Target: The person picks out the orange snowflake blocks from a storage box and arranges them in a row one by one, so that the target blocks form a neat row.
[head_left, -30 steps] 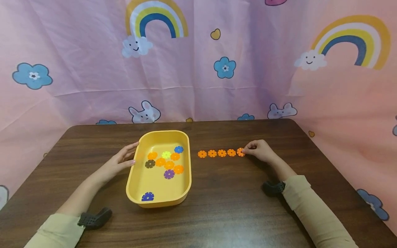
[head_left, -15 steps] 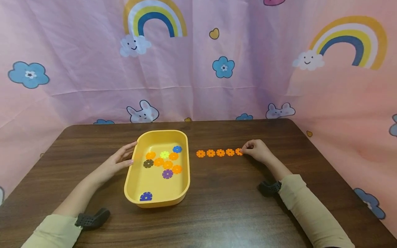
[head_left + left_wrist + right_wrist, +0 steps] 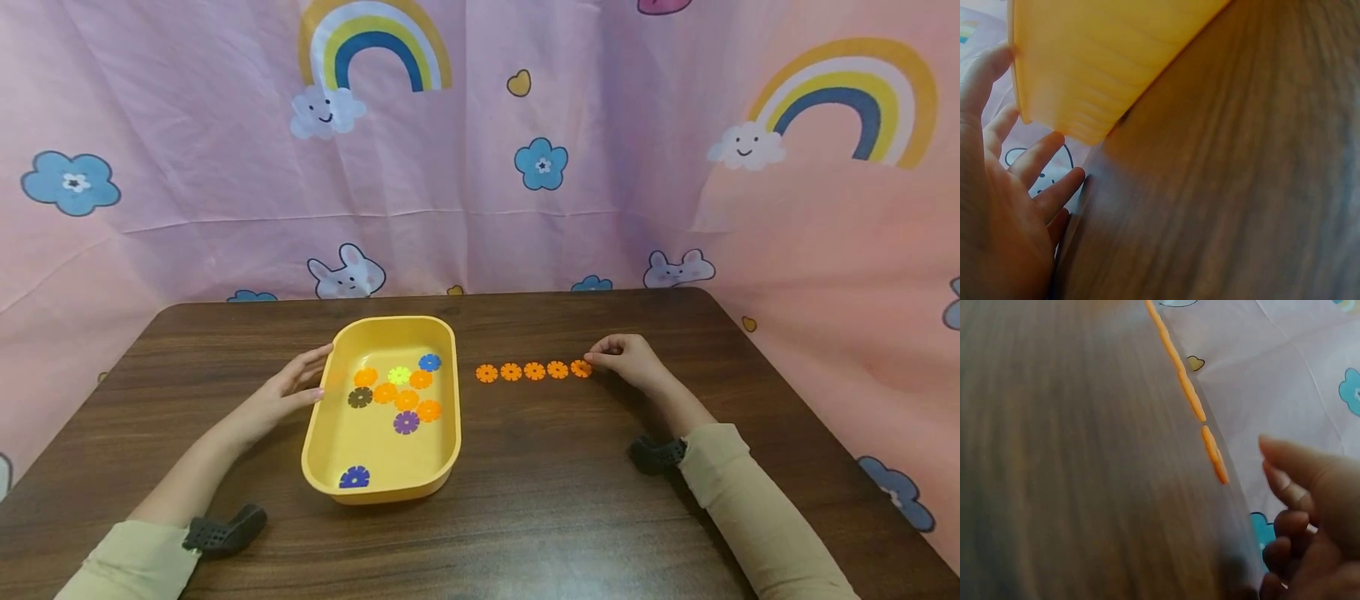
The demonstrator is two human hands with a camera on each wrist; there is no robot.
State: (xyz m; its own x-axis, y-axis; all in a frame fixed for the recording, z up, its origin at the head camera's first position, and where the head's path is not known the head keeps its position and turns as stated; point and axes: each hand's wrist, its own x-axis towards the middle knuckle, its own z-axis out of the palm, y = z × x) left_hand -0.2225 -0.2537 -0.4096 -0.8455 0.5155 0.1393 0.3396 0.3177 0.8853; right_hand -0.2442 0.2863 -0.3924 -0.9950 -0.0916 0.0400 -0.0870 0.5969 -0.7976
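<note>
A row of several orange notched discs lies flat on the table, running right from the tub; its rightmost disc [image 3: 581,368] sits just beside my right hand [image 3: 630,362]. The thumb and forefinger are close together above that disc's right side, holding nothing. In the right wrist view the fingertips are apart from the end disc [image 3: 1215,455]. My left hand [image 3: 288,392] touches the left rim of a yellow tub [image 3: 345,442] with thumb and fingertips, fingers spread in the left wrist view. Inside the tub are several orange discs [image 3: 407,401] and other colours.
Also in the tub lie a blue disc [image 3: 430,362], a yellow-green disc [image 3: 399,375], a dark brown disc [image 3: 360,397], a purple disc [image 3: 407,422] and a dark blue disc [image 3: 355,477]. A pink patterned curtain [image 3: 420,183] hangs behind the brown wooden table [image 3: 540,500].
My right hand has let go of the row's rightmost orange disc and lifted slightly off it, leaving the disc in full view. The left hand stays at the tub.
</note>
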